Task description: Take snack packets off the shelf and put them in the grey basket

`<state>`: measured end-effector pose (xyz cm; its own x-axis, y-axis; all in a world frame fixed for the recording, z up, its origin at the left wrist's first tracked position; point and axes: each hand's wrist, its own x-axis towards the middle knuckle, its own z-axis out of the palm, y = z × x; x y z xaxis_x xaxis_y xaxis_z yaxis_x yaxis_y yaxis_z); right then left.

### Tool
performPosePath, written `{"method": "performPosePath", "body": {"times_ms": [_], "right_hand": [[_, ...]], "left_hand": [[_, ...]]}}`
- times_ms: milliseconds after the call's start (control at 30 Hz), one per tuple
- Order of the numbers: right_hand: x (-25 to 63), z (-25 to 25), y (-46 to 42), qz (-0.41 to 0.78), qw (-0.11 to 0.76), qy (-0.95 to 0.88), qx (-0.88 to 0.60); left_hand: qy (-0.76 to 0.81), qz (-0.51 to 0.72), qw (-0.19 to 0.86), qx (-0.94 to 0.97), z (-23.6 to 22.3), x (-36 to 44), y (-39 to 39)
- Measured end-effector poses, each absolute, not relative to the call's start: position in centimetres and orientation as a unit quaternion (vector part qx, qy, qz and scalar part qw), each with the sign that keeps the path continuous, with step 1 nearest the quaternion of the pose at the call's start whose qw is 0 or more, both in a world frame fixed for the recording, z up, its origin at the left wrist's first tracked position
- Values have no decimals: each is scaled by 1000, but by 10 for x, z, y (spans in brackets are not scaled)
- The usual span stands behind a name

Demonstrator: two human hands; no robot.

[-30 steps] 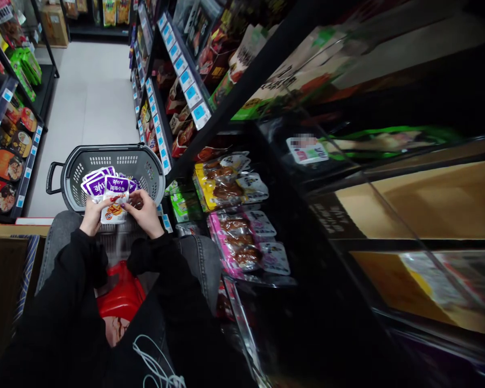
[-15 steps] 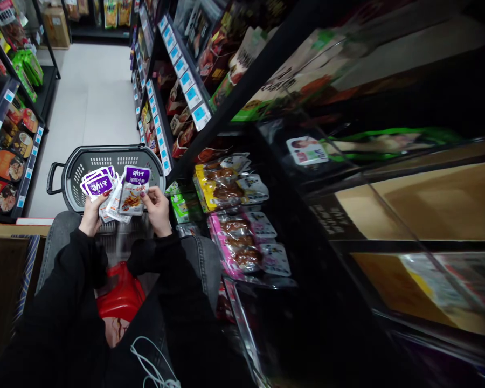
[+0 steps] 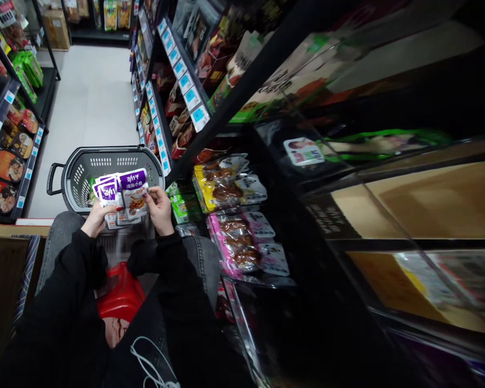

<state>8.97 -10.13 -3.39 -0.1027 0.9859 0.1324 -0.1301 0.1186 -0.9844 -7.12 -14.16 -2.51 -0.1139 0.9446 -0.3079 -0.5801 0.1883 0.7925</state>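
Note:
My left hand [image 3: 92, 219] grips a fanned stack of several small purple-and-white snack packets [image 3: 106, 191] from below. My right hand [image 3: 160, 207] pinches the front packet [image 3: 134, 189] by its right edge, pressed against the stack. Both hands hover over the near rim of a grey plastic shopping basket [image 3: 81, 167] that stands on the floor in front of my knees. Black sleeves cover both arms.
A dark shelf unit runs along the right, with yellow packs [image 3: 220, 183] and pink packs [image 3: 242, 242] of meat snacks on the low shelf. A red stool [image 3: 121, 296] shows between my legs. Another shelf [image 3: 12, 134] with bowls lines the left. A tiled aisle [image 3: 92, 91] lies beyond.
My right hand drew one packet out to the right of the stack, then brought it back onto the front. Both hands shifted slightly right.

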Motion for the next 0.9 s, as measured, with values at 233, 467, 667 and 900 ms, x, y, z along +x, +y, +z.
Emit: {"method": "performPosePath", "body": {"times_ms": [233, 467, 667, 900], "right_hand": [[88, -33, -105, 532, 506, -545, -405], [90, -36, -102, 432, 592, -473, -490], [97, -30, -101, 621, 584, -355, -382], [107, -21, -113, 793, 542, -192, -203]], "left_hand": [[441, 585, 648, 210, -24, -70, -142], [436, 606, 630, 213, -22, -71, -142], [443, 612, 625, 196, -23, -73, -141], [450, 609, 623, 195, -23, -73, -141]]}}
